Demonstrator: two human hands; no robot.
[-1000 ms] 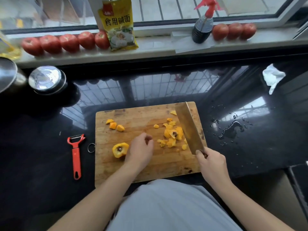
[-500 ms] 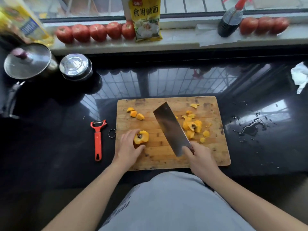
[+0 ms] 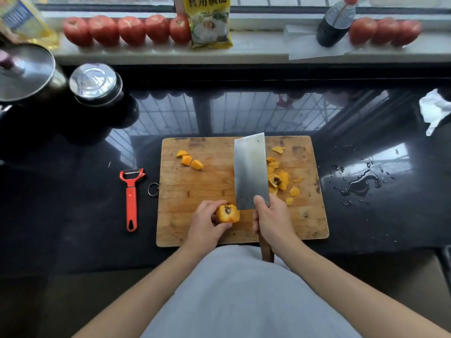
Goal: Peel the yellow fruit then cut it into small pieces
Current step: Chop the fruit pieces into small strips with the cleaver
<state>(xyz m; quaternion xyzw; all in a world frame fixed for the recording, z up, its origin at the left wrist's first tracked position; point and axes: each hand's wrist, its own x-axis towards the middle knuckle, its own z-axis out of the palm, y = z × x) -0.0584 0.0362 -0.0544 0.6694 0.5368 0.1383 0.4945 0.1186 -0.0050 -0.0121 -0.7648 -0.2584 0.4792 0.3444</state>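
- On the near half of the wooden cutting board (image 3: 210, 181), the left hand (image 3: 204, 224) is pinning the yellow fruit (image 3: 228, 213), its fingers (image 3: 207, 206) curled around the left side and pinching it from behind, probably so the piece is not rolling under the blade.
- Just right of the fruit on the board, the right hand (image 3: 272, 222) is wrapping its fingers (image 3: 260, 203) tightly around the cleaver (image 3: 250, 170) where blade meets handle, likely for close control of a short chop.
- The cleaver is lying along the board's depth, its heel touching or almost touching the fruit's right edge; which, I cannot tell.
- At the board's far left, three cut pieces (image 3: 189, 161) are sitting apart from the scraps and core (image 3: 279, 179) heaped on the right, seemingly keeping good flesh separate from waste.
- Left of the board on the tabletop (image 3: 73, 215), the red peeler (image 3: 131, 195) is lying idle, suggesting peeling is finished.
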